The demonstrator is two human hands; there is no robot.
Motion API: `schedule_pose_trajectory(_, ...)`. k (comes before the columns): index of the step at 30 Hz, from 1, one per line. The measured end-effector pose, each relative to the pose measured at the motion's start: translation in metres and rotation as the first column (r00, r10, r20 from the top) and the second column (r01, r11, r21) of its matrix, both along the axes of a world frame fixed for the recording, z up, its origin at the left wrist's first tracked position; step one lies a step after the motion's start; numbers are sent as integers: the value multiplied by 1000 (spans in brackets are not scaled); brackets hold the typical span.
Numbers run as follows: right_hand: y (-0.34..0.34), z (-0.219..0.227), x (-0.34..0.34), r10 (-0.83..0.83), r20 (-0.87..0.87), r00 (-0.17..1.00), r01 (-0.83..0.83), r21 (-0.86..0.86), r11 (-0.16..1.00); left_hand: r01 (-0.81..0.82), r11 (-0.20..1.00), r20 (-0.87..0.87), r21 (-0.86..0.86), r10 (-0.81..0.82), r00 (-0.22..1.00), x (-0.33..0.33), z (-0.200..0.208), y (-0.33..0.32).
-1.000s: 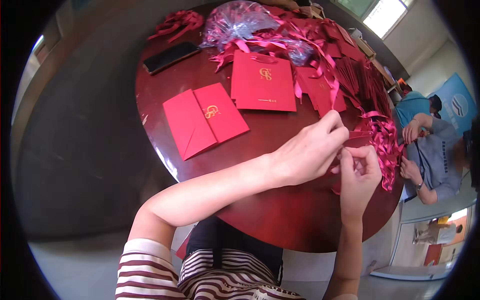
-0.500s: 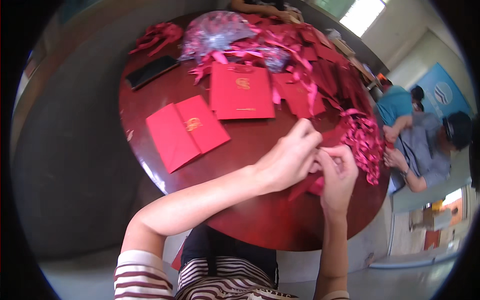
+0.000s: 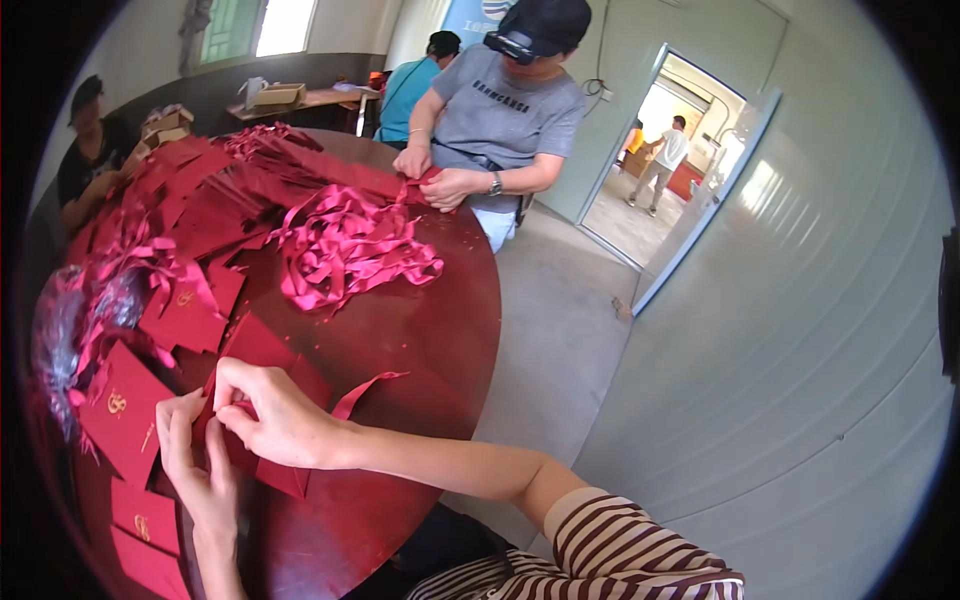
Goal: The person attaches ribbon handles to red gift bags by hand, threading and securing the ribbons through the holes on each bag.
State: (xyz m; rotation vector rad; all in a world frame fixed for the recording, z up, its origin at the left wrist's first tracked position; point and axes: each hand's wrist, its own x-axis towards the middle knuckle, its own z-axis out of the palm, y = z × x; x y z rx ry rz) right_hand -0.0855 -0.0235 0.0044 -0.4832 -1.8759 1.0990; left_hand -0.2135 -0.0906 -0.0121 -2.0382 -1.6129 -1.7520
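Observation:
My left hand (image 3: 200, 468) is closed on the upper edge of a dark red paper bag (image 3: 285, 476), fingers on one side and thumb on the other. Close beside it, my right hand (image 3: 278, 418) pinches thumb and forefinger together at that edge. A red ribbon (image 3: 365, 392) trails out past my right wrist, its free end on the table. The ribbon's part at the fingertips is mostly hidden by my hands. Just left of my hands lie a flat red bag with a gold emblem (image 3: 122, 412) and a red folded bag (image 3: 145, 520).
A tangled heap of pink-red ribbons (image 3: 340, 250) lies on the round table (image 3: 430, 340). Stacked red bags (image 3: 190, 190) and clear plastic wrapping (image 3: 62, 330) are farther left. Across the table, a person in a grey shirt (image 3: 510, 120) handles a red piece; another person (image 3: 95, 160) sits far left.
The view has swung to the right, so the ribbon heap and the person in grey now show near the middle. My hands stay close together, and my right forearm now reaches in from the right.

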Motion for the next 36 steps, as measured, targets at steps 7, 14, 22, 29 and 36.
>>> schedule_pose_trajectory(7, 4, -8, -1, -28, 2, 1000, 27, 257, 966, -15, 1000, 9, 6, 15, 1000, -4, -5, 1)
schedule_pose_trajectory(14, 5, -4, 2, -89, 1, 996, 83, 347, 934, -33, 995, -78, 89, 40, 996, -5, 9, 0)
schedule_pose_trajectory(22, -14, -2, -14, -183, 28, 983, 154, 419, 895, 6, 999, 60, 50, -9, 998, -6, -1, -2)
schedule_pose_trajectory(29, -2, -11, -3, -106, 88, 991, 83, 228, 970, 13, 998, 102, 57, -19, 995, -6, 0, -2)
schedule_pose_trajectory(36, 3, -15, -2, -165, 77, 983, 113, 456, 883, 33, 996, 126, 80, -43, 991, -5, -5, -1)
